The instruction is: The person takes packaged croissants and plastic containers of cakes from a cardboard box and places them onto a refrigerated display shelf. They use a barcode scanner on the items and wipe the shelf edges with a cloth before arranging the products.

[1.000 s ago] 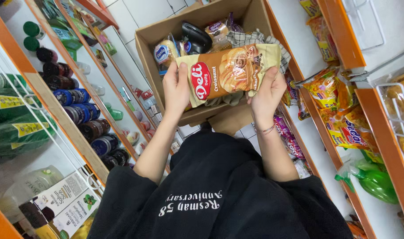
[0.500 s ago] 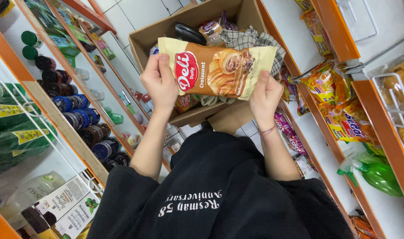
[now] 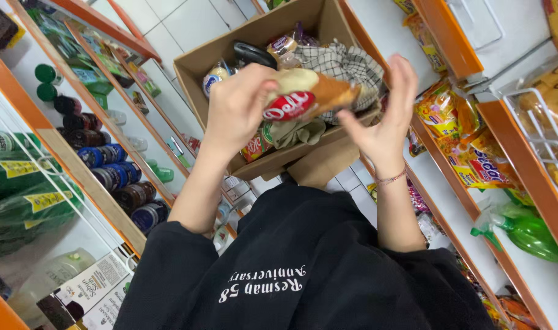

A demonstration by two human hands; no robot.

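Pack, tan and brown with a red oval, now lies edge-on to the camera; half a second ago its printed face was turned flat toward the lens and stretched between both hands. It sits above the box, between the two hands, tipped so the narrow side shows.

Left hand: closed on the pack's near end, fingers curled round it, thumb side up. It alone carries the pack. A second ago this hand only pinched one end.

Right hand: has let go. Fingers spread and raised, palm facing the pack, just beside its far end. Whether a fingertip grazes the wrapper cannot be told. Thin bracelet on the wrist.

Judgement: grip has passed from two hands to one, and the pack has been rotated; the left hand now controls where it goes.

Below the hands: the box holds a checked cloth, a dark scanner-like object and several small wrapped snacks. The box appears somewhat lower in view than a second ago.

Left of the left hand: shelves with dark bottles and green-capped ones. Right of the right hand: an orange-edged shelf with yellow snack packets and a green spray bottle.
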